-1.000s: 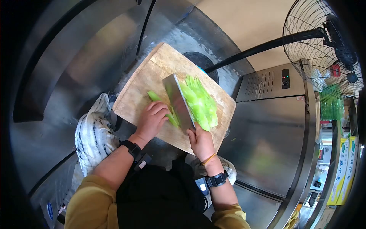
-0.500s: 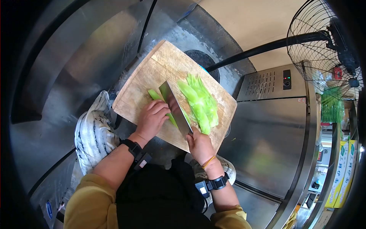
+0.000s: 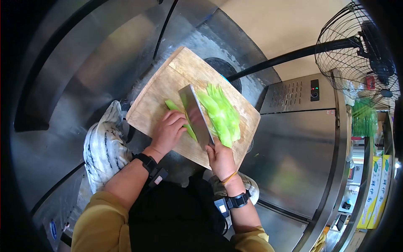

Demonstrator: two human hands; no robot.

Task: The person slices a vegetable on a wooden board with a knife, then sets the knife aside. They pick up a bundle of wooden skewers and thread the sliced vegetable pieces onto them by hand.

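Cleaver (image 3: 195, 116) in the right hand (image 3: 221, 158), its broad steel blade running from the fist at about 6 o'clock on the wooden cutting board (image 3: 161, 86) up toward 11 o'clock across the middle. The right grip is closed tight around the handle, which is hidden inside the fist. The blade leans a little to the right, its flat face catching the light.

At 9 o'clock from the blade, the left hand (image 3: 168, 130) presses down on a green stalk (image 3: 172, 105), fingers curled together over it, knuckles close beside the steel. Only the far end of that stalk shows past the fingertips, pointing toward 11 o'clock. At 3 o'clock from the blade lies a heap of green slices (image 3: 221, 111), pale and long, fanned over one another on the right half of the board, just beside the cleaver.

The board sits skewed on a wet stainless counter (image 3: 79, 71). A striped cloth (image 3: 103, 149) is bunched at the board's 8 o'clock corner, touching the left forearm. Both wrists carry black bands, and a thin orange band circles the right one. At 2 o'clock stands a black cage fan (image 3: 357, 50) on its arm, above a steel fridge cabinet (image 3: 294, 143) with small lights on its panel
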